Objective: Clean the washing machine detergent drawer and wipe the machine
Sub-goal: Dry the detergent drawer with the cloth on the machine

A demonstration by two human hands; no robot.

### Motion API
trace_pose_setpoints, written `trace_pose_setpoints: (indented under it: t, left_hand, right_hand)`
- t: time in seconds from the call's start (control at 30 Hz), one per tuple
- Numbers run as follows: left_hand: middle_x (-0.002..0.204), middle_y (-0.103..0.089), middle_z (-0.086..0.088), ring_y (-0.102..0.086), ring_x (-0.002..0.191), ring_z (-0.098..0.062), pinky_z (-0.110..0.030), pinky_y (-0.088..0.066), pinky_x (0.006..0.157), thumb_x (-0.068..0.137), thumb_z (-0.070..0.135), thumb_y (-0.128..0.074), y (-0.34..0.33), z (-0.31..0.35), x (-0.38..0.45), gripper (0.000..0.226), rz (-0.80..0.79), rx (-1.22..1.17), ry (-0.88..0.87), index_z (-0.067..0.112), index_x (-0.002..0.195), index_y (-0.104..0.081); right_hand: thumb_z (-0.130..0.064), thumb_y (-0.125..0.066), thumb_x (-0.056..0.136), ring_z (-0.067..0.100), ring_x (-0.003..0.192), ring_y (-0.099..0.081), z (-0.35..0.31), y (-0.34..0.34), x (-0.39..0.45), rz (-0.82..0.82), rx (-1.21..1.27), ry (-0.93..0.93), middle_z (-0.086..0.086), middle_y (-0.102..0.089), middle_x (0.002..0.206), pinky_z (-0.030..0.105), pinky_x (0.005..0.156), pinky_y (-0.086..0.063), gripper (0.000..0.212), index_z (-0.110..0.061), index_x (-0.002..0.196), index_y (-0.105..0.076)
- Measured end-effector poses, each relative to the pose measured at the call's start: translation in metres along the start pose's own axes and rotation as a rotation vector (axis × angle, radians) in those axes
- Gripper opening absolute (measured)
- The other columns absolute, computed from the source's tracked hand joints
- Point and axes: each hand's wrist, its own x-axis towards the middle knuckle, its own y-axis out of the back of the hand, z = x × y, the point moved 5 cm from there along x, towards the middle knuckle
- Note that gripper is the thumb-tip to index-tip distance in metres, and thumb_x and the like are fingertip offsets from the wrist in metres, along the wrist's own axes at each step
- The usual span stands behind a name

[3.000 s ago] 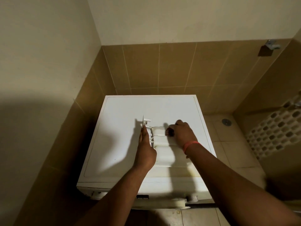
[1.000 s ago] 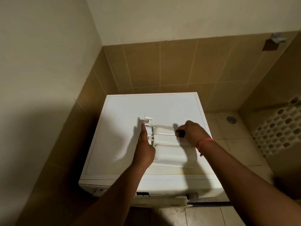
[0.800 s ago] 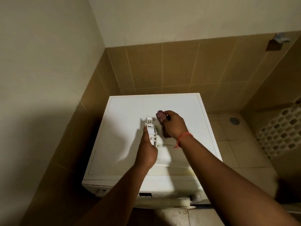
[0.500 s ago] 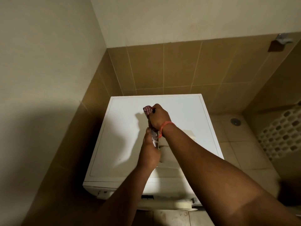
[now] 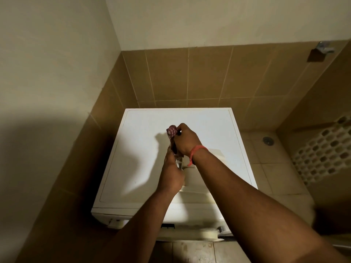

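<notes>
The white detergent drawer [image 5: 193,179] lies on top of the white washing machine [image 5: 140,149], mostly hidden behind my arms. My left hand [image 5: 171,175] grips the drawer's left side near its far end. My right hand [image 5: 185,140] holds a bunched red-and-white checked cloth [image 5: 171,130] against the far end of the drawer, just beyond my left hand. A red band circles my right wrist.
The machine stands in a corner of brown-tiled walls [image 5: 190,78]. A floor drain [image 5: 267,140] sits in the tiled floor to the right. A perforated white basket [image 5: 322,150] is at the far right. A metal fitting [image 5: 322,49] is on the wall, upper right.
My right hand with the cloth moved from the drawer's right side leftward and away to its far left end, now crossing over the drawer. My left hand kept its hold.
</notes>
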Motion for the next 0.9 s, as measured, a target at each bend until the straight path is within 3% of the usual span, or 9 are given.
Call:
trace_pose_setpoints:
  t: [0.1, 0.23, 0.37, 0.43, 0.5, 0.63, 0.73, 0.9]
  left_hand:
    - [0.134, -0.053, 0.008, -0.054, 0.119, -0.011, -0.031, -0.045, 0.101, 0.084, -0.012, -0.043, 0.0, 0.0, 0.001, 0.078, 0.022, -0.019, -0.017, 0.032, 0.146, -0.031]
    - [0.134, -0.052, 0.011, -0.052, 0.122, -0.008, -0.022, -0.043, 0.099, 0.081, -0.015, -0.038, 0.001, 0.001, -0.002, 0.078, -0.001, 0.005, -0.019, 0.033, 0.143, -0.032]
    - [0.136, -0.051, 0.01, -0.055, 0.121, -0.012, -0.038, -0.049, 0.1, 0.081, -0.012, -0.039, 0.0, -0.003, 0.001, 0.086, -0.005, -0.015, -0.004, 0.044, 0.145, -0.024]
    - [0.138, -0.05, 0.01, -0.052, 0.125, -0.008, -0.03, -0.045, 0.104, 0.084, -0.012, -0.041, 0.0, -0.002, 0.001, 0.082, 0.003, -0.034, -0.03, 0.039, 0.146, -0.027]
    - [0.138, -0.05, 0.01, -0.051, 0.123, -0.008, -0.031, -0.045, 0.103, 0.084, -0.012, -0.042, 0.002, -0.002, 0.001, 0.078, 0.007, -0.028, -0.035, 0.035, 0.145, -0.03]
    - [0.143, -0.046, 0.01, -0.048, 0.127, -0.01, -0.03, -0.042, 0.107, 0.082, -0.012, -0.04, 0.002, -0.005, 0.001, 0.083, 0.002, 0.022, -0.007, 0.032, 0.15, -0.022]
    - [0.145, -0.043, 0.013, -0.045, 0.129, -0.008, -0.027, -0.041, 0.105, 0.082, -0.013, -0.039, 0.002, -0.004, 0.001, 0.089, -0.004, 0.027, 0.009, 0.036, 0.152, -0.017]
    - [0.131, -0.05, 0.013, -0.052, 0.117, -0.01, -0.021, -0.042, 0.094, 0.081, -0.015, -0.04, 0.005, 0.002, -0.001, 0.081, 0.026, -0.005, -0.051, 0.033, 0.145, -0.03]
  right_hand:
    - [-0.017, -0.045, 0.093, 0.032, 0.086, -0.067, 0.01, 0.001, -0.004, -0.067, 0.019, 0.007, 0.012, -0.07, 0.094, 0.041, 0.078, -0.055, 0.015, -0.014, 0.105, -0.054]
    - [-0.017, -0.046, 0.097, 0.026, 0.086, -0.065, 0.007, 0.005, 0.011, 0.034, 0.164, -0.037, 0.01, -0.067, 0.097, 0.03, 0.068, -0.051, 0.014, -0.014, 0.106, -0.056]
    - [-0.025, -0.044, 0.1, 0.019, 0.078, -0.06, 0.005, -0.004, 0.001, 0.049, 0.193, -0.035, 0.007, -0.064, 0.094, 0.028, 0.063, -0.044, 0.017, -0.014, 0.109, -0.053]
    - [-0.024, -0.045, 0.098, 0.022, 0.08, -0.062, 0.009, -0.004, -0.004, -0.007, 0.107, -0.01, 0.006, -0.064, 0.091, 0.031, 0.067, -0.047, 0.014, -0.014, 0.106, -0.052]
    - [-0.024, -0.045, 0.096, 0.027, 0.086, -0.065, 0.009, 0.0, 0.0, -0.046, 0.043, 0.004, 0.009, -0.067, 0.092, 0.037, 0.076, -0.052, 0.012, -0.014, 0.101, -0.052]
    - [-0.014, -0.045, 0.095, 0.031, 0.096, -0.062, -0.004, 0.006, 0.026, 0.006, 0.063, -0.018, 0.01, -0.062, 0.097, 0.038, 0.083, -0.051, 0.01, -0.015, 0.101, -0.052]
    - [-0.02, -0.044, 0.098, 0.028, 0.088, -0.059, -0.009, 0.002, 0.03, 0.01, 0.077, -0.009, 0.009, -0.06, 0.095, 0.03, 0.073, -0.046, 0.011, -0.015, 0.106, -0.051]
    - [-0.01, -0.047, 0.092, 0.025, 0.07, -0.059, 0.021, 0.002, 0.01, -0.083, 0.17, -0.011, 0.011, -0.065, 0.082, 0.032, 0.063, -0.046, 0.012, -0.013, 0.1, -0.055]
